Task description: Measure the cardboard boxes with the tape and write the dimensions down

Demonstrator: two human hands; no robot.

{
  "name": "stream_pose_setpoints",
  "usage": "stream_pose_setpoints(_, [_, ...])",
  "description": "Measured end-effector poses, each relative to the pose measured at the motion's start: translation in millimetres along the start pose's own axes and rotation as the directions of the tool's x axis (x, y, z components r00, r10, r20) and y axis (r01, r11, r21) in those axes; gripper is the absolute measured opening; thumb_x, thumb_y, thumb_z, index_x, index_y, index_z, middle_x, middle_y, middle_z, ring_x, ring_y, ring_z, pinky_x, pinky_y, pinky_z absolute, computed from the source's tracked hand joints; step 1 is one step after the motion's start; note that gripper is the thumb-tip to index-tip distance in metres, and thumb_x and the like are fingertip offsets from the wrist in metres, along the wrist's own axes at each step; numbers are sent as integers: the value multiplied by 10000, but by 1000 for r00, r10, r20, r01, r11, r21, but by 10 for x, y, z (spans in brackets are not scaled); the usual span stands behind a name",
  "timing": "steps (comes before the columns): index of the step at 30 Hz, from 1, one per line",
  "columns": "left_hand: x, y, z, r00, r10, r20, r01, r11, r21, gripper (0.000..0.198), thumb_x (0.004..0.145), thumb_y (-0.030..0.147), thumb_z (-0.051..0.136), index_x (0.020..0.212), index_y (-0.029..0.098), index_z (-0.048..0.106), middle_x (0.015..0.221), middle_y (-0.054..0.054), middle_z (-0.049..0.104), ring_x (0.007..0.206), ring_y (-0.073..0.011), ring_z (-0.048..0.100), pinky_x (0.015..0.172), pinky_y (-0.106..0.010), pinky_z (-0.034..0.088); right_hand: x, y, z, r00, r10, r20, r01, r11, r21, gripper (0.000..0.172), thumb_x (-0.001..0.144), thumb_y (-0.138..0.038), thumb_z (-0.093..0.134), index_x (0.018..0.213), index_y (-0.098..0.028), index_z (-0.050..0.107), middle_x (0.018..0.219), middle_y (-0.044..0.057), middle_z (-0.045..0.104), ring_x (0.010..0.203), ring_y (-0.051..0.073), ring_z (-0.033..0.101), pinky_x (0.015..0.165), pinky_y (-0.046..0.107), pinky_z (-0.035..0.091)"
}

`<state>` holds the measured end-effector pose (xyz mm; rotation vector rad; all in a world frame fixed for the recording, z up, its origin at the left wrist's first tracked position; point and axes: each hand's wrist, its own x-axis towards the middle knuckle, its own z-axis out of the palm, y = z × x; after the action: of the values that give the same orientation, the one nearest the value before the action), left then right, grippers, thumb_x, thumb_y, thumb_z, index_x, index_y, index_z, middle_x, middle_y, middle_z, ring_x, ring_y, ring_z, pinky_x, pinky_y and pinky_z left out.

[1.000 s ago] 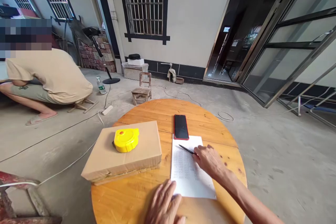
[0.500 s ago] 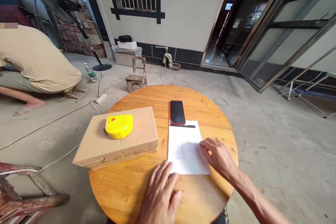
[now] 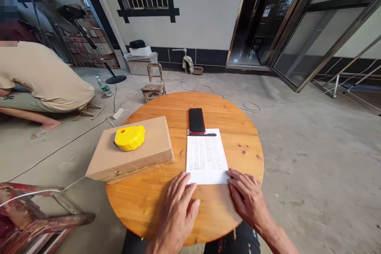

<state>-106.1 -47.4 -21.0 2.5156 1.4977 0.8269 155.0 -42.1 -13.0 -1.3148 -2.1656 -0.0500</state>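
Note:
A sheet of paper [image 3: 205,158] with rows of small writing lies on the round wooden table [image 3: 143,202]. My left hand [image 3: 180,206] rests flat beside it, fingertips at its lower left corner. At the lower right corner, my right hand [image 3: 247,196] lies with its fingers stretched out and their tips touching the edge. Neither hand holds anything. Across the top of the sheet lies a black pen [image 3: 205,135]. Just beyond it is a black phone [image 3: 196,121] with a red rim, close to the paper's top edge.
Left on the table, a cardboard box [image 3: 139,147] carries a yellow tape measure [image 3: 130,137]. A small wooden chair [image 3: 154,83] stands behind the table. At left, a person [image 3: 44,75] sits low near a water bottle [image 3: 104,86]. Cables and a power strip [image 3: 118,113] cross the floor.
My right hand has moved down from the paper's right side to its lower right corner, uncovering the writing. The left hand stays by the lower left corner. The whole view has shifted slightly.

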Motion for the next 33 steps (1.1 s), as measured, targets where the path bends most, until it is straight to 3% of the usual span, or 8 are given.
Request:
stream_pose_setpoints(12, [-31,-9,21,998,-32,-56,27,996,-85,265,881,162,518,1113,211,636,1302,-115,578,1257,-282,512,1028,-492,495,-45,-15,12,994,-1,-114,4,1000,28,160,895,-109,513,965,-208,617,1067,102,712,994,245,661,808,411,499])
stream_pose_setpoints(22, [9,89,-50,992,-103,-75,94,989,-112,224,842,128,543,1021,209,650,1257,-89,632,1243,-255,534,1033,-433,491,-99,32,40,994,33,-108,-30,999,35,180,910,-133,501,1007,-209,631,1111,117,712,1027,271,660,834,442,507])
stream_pose_setpoints(28, [95,249,-162,990,-137,-12,137,990,-34,259,821,99,533,1024,208,651,1268,-74,629,1244,-249,528,1054,-447,470,-131,168,88,987,-87,-135,87,996,-12,182,901,-179,546,1059,-188,635,1108,133,722,992,300,683,781,435,521])
stream_pose_setpoints(33, [81,315,-230,982,-189,12,190,979,-70,317,771,84,581,1045,229,646,1319,-48,599,1277,-236,500,1096,-424,438,-132,354,132,965,-182,-187,182,983,-21,196,900,-249,531,1042,-204,658,1054,131,744,877,302,729,657,418,579])
